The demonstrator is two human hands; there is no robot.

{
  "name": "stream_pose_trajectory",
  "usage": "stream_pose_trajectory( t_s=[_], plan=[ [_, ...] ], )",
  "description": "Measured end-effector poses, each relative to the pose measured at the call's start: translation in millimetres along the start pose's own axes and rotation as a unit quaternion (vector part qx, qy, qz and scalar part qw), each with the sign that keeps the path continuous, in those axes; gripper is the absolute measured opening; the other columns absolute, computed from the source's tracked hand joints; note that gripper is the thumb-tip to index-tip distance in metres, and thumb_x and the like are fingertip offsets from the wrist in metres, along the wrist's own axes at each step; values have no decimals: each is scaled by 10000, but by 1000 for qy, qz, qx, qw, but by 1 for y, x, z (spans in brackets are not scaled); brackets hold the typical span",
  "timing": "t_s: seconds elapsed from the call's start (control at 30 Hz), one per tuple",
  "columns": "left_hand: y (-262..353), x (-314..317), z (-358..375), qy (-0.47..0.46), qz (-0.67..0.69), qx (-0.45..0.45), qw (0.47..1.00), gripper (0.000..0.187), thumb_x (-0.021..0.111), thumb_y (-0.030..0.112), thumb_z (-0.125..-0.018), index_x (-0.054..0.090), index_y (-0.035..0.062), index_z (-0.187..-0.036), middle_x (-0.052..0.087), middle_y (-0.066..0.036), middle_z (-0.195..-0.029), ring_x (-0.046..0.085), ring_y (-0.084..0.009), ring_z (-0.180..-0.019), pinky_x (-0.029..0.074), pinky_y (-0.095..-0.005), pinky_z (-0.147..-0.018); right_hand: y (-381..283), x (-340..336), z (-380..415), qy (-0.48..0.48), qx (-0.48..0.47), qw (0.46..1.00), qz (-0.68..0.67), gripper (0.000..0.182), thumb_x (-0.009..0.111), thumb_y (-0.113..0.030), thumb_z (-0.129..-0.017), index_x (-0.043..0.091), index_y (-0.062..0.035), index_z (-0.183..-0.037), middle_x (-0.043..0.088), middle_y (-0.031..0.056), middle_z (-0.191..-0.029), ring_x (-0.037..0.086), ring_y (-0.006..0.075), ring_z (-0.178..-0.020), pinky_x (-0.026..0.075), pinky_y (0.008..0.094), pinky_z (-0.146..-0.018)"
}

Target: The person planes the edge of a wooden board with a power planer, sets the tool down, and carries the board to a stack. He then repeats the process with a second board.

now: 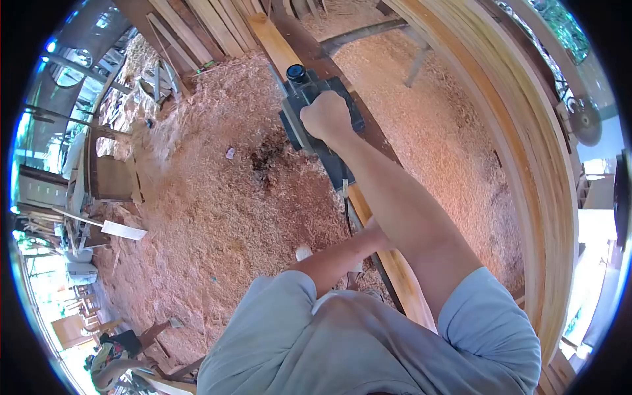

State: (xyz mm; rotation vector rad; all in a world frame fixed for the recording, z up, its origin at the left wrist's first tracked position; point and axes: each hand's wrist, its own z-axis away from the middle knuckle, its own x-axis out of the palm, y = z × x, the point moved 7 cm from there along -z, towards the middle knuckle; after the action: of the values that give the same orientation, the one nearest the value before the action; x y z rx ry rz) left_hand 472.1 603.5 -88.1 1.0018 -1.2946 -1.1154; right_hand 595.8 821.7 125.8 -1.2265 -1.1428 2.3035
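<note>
And there's your right hand (327, 116), clenched on top of the dark power planer (313, 108), which sits on the long wooden board (361, 204), cord (347, 209) trailing. Your left hand (376, 232) is down at the board, partly behind your right forearm (388, 191); its grip I can't tell.

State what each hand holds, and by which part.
The right hand grips the power tool by its top. The left hand, mostly hidden behind the right forearm, is near the plank; its hold cannot be told.
</note>
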Motion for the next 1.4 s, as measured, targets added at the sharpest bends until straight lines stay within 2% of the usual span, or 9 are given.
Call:
stream_pose_trajectory(
  t_s=[0.17, 0.27, 0.4, 0.5, 0.7, 0.8, 0.97, 1.37, 1.4],
  plan=[
    [82, -3, 11, -23, -329, -2, 944, 350, 565, 286, -916, 643, 146, -1227, 655, -117, -1233, 611, -319, -1152, 498, -450, -961, -34, 16, -58, 20, -16, 1000, 15, 350, 662, -199, -842, 688, 48, -1089, 683, 254, -1160, 662, 374, -1115, 539, 432, -951],
    [113, -5, 8, -2, -308, 95, 947, 288, 573, 246, -882, 661, 123, -1127, 677, -123, -1110, 641, -355, -1030, 525, -491, -856, -56, 27, -99, 24, -31, 999, 21, 383, 686, -230, -839, 684, 41, -1110, 679, 240, -1185, 657, 362, -1131, 539, 424, -955],
    [128, -17, 18, -6, -174, 74, 982, 246, 598, 244, -855, 661, 115, -1055, 679, -124, -1024, 644, -371, -956, 526, -501, -807, -80, 31, -144, 46, -33, 998, 2, 430, 717, -262, -823, 682, 36, -1131, 680, 229, -1192, 662, 349, -1132, 543, 408, -950],
    [137, -18, 22, -5, -207, 191, 959, 244, 608, 254, -855, 663, 114, -1048, 676, -134, -1028, 638, -372, -985, 509, -513, -840, -92, 43, -189, 42, -29, 999, -9, 461, 723, -277, -815, 678, 25, -1160, 682, 221, -1193, 663, 341, -1135, 541, 413, -952],
    [147, -43, 9, 27, -68, 187, 980, 287, 628, 263, -861, 648, 85, -1085, 658, -141, -1051, 602, -388, -1032, 430, -538, -953, -113, 59, -260, 42, -56, 998, 0, 429, 694, -267, -811, 693, 37, -1113, 681, 249, -1174, 668, 361, -1112, 540, 422, -943],
    [115, -78, -32, -59, -148, 161, 974, 384, 621, 231, -869, 616, 77, -1221, 620, -163, -1203, 560, -377, -1147, 370, -538, -1036, -115, 55, -259, 46, -69, 996, 35, 407, 666, -235, -798, 695, 70, -1067, 674, 284, -1156, 662, 386, -1105, 536, 432, -946],
    [155, -221, -109, -8, -384, 64, 921, 478, 585, 287, -913, 571, 101, -1353, 551, -156, -1374, 469, -357, -1312, 210, -600, -1148, -114, 56, -256, 26, -35, 999, 26, 394, 651, -211, -784, 693, 88, -1036, 673, 303, -1128, 662, 405, -1089, 533, 439, -946],
    [137, -215, -111, -61, -548, 57, 832, 540, 504, 373, -955, 540, 79, -1407, 446, -186, -1472, 356, -395, -1397, 96, -618, -1194, -171, 76, -354, 53, -33, 998, 5, 356, 673, -224, -810, 701, 65, -1017, 694, 270, -1105, 681, 386, -1061, 553, 429, -911],
    [138, -216, -111, -65, -548, 49, 833, 548, 509, 372, -949, 541, 71, -1406, 446, -190, -1472, 356, -403, -1395, 102, -615, -1196, -178, 75, -362, 103, -76, 992, -1, 241, 642, -191, -785, 664, 49, -802, 663, 218, -829, 663, 320, -772, 554, 398, -739]
  ],
)
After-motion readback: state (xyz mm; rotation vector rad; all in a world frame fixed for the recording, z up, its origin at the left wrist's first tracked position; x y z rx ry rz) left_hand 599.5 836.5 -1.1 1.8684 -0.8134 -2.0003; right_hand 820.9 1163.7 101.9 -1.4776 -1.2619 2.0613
